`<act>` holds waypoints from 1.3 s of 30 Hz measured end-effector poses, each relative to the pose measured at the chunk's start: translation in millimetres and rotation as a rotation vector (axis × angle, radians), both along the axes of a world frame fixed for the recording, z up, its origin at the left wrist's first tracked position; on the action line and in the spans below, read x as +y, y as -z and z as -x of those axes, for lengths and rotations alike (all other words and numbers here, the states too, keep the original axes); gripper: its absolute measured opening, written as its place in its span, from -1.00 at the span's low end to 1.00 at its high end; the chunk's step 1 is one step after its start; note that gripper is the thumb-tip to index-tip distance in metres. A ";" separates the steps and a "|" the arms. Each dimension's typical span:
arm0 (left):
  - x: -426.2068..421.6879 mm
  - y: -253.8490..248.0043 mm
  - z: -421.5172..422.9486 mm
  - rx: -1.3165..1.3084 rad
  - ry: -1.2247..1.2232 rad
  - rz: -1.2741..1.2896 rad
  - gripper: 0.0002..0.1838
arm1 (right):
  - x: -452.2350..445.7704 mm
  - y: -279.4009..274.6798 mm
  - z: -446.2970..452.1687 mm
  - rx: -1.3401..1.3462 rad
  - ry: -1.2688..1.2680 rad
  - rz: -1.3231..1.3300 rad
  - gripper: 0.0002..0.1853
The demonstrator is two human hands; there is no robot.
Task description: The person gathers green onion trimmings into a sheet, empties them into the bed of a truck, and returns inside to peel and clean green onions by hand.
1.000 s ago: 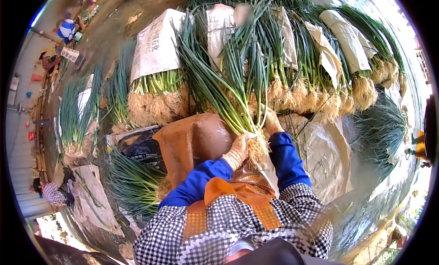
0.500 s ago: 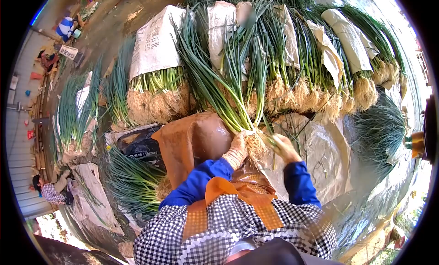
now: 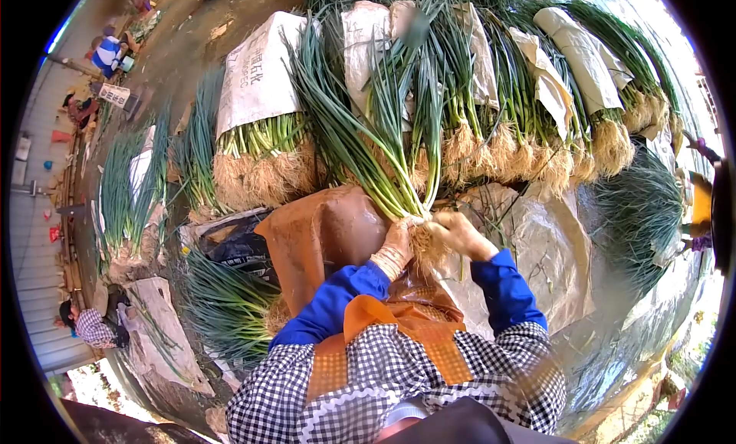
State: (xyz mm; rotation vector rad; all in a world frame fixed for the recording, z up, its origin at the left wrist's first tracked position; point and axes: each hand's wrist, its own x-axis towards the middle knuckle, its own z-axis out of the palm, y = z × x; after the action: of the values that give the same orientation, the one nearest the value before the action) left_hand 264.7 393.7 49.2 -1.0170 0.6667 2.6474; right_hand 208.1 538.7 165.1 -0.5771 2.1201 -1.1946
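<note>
My left hand [image 3: 394, 245] is wrapped round the white base of a bunch of green onions [image 3: 395, 187], just above the pale, stringy roots [image 3: 428, 246]. Their long leaves fan out away from me over the bundles behind. At the right side of the same base is my right hand [image 3: 462, 234], its fingers pinched together against the stalks; what lies between them is hidden. A brown apron [image 3: 307, 226] covers my knee beneath the bunch.
Wrapped onion bundles [image 3: 261, 172] stand in a row ahead. Loose onions lie in a pile [image 3: 226, 306] at left and another [image 3: 640, 222] at right. A plastic sheet [image 3: 548, 252] covers the ground to my right. Another person [image 3: 93, 327] sits far left.
My right hand has come in from the right to the base of the bunch, and the thin leaf seen beside its fingers no longer shows there. My left hand keeps its grip.
</note>
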 end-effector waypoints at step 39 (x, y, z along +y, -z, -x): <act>-20.0 -60.7 6.5 0.240 0.036 -0.251 -0.69 | 36.1 46.1 206.3 0.222 0.512 -0.516 -0.62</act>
State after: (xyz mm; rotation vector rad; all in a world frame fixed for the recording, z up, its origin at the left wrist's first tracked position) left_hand 258.2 373.7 109.9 -0.6212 0.3778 2.7576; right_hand 1.8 574.8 118.9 0.0798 2.7346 -0.7867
